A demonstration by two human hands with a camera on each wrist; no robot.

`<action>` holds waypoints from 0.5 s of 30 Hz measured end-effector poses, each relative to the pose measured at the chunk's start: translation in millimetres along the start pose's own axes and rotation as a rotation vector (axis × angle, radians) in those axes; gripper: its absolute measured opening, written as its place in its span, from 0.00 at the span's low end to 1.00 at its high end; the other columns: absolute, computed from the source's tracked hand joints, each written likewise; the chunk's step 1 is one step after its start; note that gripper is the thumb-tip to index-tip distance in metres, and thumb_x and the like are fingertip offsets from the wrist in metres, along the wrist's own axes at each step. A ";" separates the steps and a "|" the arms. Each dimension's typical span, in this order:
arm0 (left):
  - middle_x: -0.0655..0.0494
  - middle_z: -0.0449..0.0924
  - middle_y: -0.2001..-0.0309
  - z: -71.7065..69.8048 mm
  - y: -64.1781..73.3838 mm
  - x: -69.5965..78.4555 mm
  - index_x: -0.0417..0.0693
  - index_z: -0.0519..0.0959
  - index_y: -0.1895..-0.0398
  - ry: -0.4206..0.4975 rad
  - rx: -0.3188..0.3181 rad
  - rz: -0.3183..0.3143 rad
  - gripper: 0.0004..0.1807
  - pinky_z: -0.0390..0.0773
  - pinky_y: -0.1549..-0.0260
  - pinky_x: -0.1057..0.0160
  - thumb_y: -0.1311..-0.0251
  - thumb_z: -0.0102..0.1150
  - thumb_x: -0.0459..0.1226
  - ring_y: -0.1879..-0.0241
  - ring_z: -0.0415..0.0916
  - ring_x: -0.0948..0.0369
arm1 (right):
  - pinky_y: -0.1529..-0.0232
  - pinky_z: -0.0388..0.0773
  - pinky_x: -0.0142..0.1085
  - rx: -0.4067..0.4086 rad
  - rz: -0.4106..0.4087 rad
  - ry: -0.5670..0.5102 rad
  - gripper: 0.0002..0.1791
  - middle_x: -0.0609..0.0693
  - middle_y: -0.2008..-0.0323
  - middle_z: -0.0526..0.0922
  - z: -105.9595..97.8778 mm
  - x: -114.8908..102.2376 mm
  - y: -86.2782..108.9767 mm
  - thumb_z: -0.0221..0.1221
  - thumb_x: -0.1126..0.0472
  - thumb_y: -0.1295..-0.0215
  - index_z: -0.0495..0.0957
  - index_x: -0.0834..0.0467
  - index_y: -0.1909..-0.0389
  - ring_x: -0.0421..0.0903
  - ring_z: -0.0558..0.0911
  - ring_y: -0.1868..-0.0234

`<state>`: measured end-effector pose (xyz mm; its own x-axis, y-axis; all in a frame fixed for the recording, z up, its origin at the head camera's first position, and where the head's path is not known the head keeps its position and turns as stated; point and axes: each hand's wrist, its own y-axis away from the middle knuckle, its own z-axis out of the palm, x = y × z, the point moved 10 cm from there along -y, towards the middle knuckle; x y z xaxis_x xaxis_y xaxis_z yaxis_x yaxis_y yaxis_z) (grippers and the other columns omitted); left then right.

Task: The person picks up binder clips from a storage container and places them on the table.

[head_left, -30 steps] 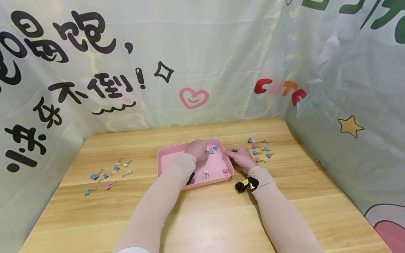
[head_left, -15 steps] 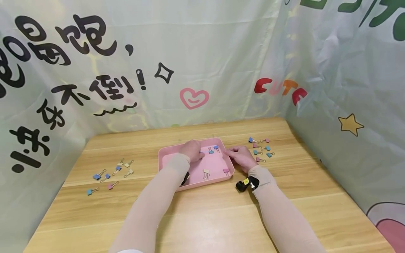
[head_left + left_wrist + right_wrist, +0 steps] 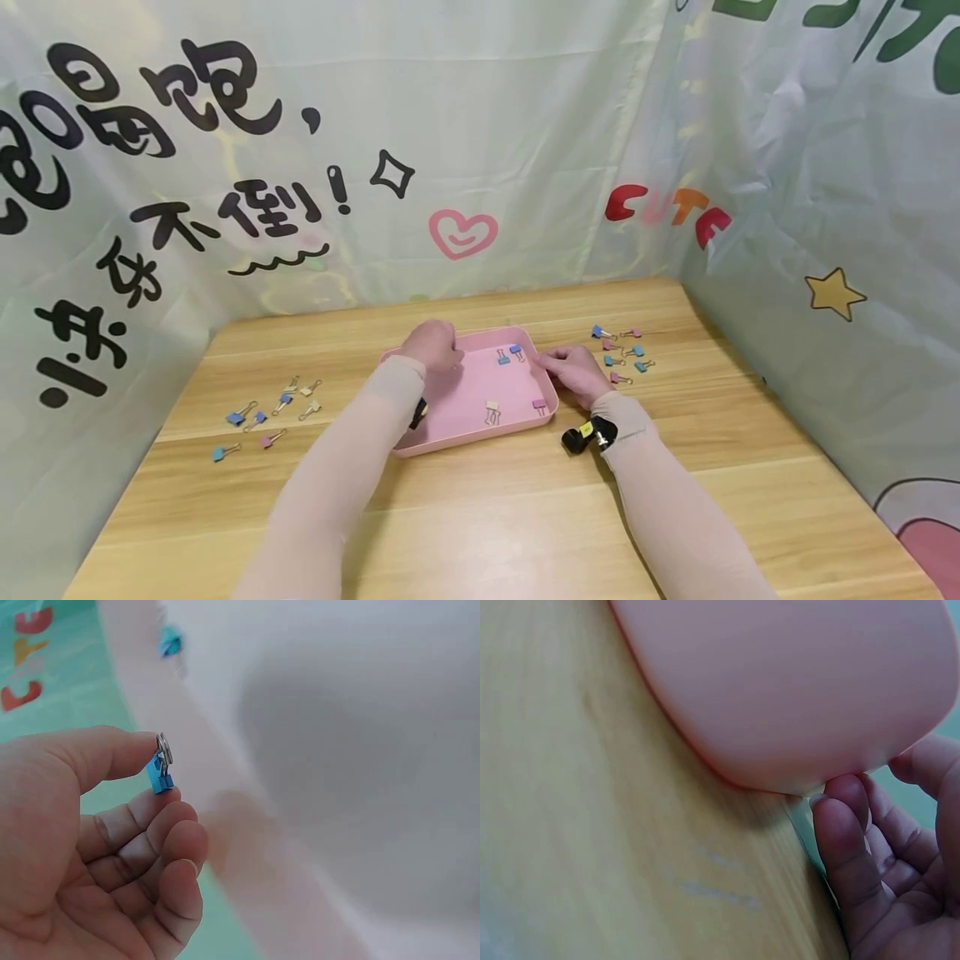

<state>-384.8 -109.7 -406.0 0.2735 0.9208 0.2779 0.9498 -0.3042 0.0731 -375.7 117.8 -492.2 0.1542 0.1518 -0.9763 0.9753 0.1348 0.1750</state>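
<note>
My left hand (image 3: 433, 344) is over the left back part of a pink tray (image 3: 450, 442). Between its thumb and index finger it pinches a small blue binder clip (image 3: 159, 774), clear in the left wrist view. At the tray's right wall, my right hand (image 3: 576, 372) grips the edge with thumb and fingers, as the right wrist view of the tray (image 3: 780, 690) also shows. Inside the tray lie a blue clip (image 3: 516, 350), a teal clip (image 3: 503, 359), a pale yellow clip (image 3: 492, 407) and a pink clip (image 3: 539, 404).
Several binder clips, blue, pale yellow, pink and teal, lie left of the tray, among them a pink clip (image 3: 267, 442). Another scattered group, including a teal clip (image 3: 642, 366), is to the right. Printed curtains (image 3: 525, 150) stand behind the wooden table (image 3: 495, 517).
My left hand has moved leftward across the tray, away from the blue and teal clips, which now show fully. The right hand has stayed at the tray's right edge.
</note>
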 end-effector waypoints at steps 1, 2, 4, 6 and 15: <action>0.59 0.74 0.81 -6.8 1.7 -2.5 0.49 0.76 0.82 -0.007 0.007 0.010 0.14 0.73 0.71 0.61 0.41 0.60 0.42 0.79 0.70 0.61 | 0.67 0.81 0.37 -0.001 0.001 0.003 0.21 0.57 0.65 0.84 -0.6 -0.4 0.1 0.63 0.56 0.37 0.79 0.70 0.53 0.45 0.84 0.68; 0.60 0.71 0.84 -13.1 3.4 -6.4 0.50 0.74 0.86 -0.005 0.011 0.014 0.16 0.72 0.74 0.61 0.41 0.60 0.42 0.82 0.67 0.62 | 0.66 0.81 0.37 -0.001 0.002 0.003 0.21 0.58 0.65 0.84 -1.1 -0.8 0.3 0.63 0.56 0.37 0.79 0.70 0.53 0.45 0.84 0.68; 0.62 0.62 0.89 -27.5 9.2 -15.5 0.52 0.69 0.92 -0.005 0.025 0.012 0.22 0.68 0.78 0.62 0.41 0.60 0.42 0.86 0.58 0.63 | 0.66 0.82 0.37 -0.002 0.001 0.002 0.21 0.58 0.65 0.84 -1.7 -2.2 1.2 0.63 0.56 0.37 0.78 0.71 0.53 0.45 0.84 0.68; 0.62 0.54 0.90 -39.9 15.9 -28.9 0.52 0.63 0.94 0.010 0.039 0.004 0.25 0.62 0.82 0.63 0.41 0.59 0.42 0.88 0.51 0.64 | 0.67 0.81 0.36 0.001 -0.003 0.005 0.21 0.58 0.65 0.84 -1.9 -3.7 2.2 0.63 0.57 0.36 0.78 0.71 0.53 0.45 0.84 0.69; 0.63 0.56 0.92 -75.7 61.8 -117.8 0.52 0.63 0.94 0.023 0.121 -0.098 0.25 0.62 0.84 0.63 0.41 0.57 0.42 0.89 0.53 0.64 | 0.67 0.81 0.37 -0.004 0.010 0.010 0.21 0.59 0.65 0.84 -1.4 -1.1 0.6 0.63 0.56 0.37 0.79 0.70 0.53 0.45 0.84 0.68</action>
<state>-369.8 -255.4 -361.8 0.1763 0.9383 0.2975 0.9835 -0.1802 -0.0145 -375.5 119.1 -490.8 0.1622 0.1631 -0.9732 0.9730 0.1373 0.1852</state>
